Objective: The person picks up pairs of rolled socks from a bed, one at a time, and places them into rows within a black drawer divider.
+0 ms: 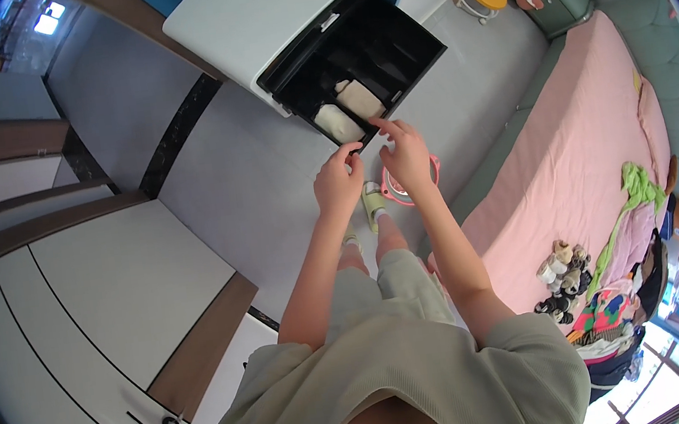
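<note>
Far left, a white door panel with black lines and a black handle (98,318). Next, a white, smooth-faced cabinet (248,20), its black rectangular drawer (386,41) pulled out. Left hand (340,180): fingers bent together at the drawer's near edge; grip cannot be determined. Inside lie a white rolled cloth bundle (337,123) and, beside it, a beige one (359,99). Right hand (406,157), apart from the left: index finger extended near the beige bundle; contact cannot be determined. Rightmost, a pink-sheeted bed (522,181).
</note>
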{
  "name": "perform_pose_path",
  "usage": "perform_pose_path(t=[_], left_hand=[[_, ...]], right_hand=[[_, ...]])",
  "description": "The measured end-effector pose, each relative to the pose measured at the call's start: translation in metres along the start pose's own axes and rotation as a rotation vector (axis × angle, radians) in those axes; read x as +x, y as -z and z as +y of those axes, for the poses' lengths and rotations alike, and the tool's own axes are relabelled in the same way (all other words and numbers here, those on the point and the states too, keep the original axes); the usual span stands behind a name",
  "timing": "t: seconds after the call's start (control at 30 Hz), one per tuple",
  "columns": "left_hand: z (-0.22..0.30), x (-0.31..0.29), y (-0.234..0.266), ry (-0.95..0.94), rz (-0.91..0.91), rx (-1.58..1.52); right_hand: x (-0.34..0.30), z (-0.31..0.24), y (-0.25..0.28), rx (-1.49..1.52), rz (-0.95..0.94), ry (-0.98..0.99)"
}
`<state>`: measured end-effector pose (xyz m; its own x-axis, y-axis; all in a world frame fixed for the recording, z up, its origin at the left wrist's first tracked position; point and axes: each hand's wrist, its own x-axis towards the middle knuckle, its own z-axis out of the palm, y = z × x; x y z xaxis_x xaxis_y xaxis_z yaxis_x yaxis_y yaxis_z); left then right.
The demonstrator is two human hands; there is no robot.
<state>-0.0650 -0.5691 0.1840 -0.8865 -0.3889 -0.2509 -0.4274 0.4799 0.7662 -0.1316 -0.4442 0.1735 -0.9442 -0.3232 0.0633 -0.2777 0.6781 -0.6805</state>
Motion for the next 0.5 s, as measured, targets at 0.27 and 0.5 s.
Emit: perform_pose_path(t=[0.27, 0.5], left_hand=[[-0.017, -0.029, 0.004, -0.035, -0.090, 0.044], [-0.021, -0.042, -0.024, -0.024, -0.259, -0.010]], right_hand=[[-0.070, 0.031, -0.007, 0.107, -0.032, -0.193], [-0.082, 0.043, 0.000, 0.170, 0.059, -0.201]])
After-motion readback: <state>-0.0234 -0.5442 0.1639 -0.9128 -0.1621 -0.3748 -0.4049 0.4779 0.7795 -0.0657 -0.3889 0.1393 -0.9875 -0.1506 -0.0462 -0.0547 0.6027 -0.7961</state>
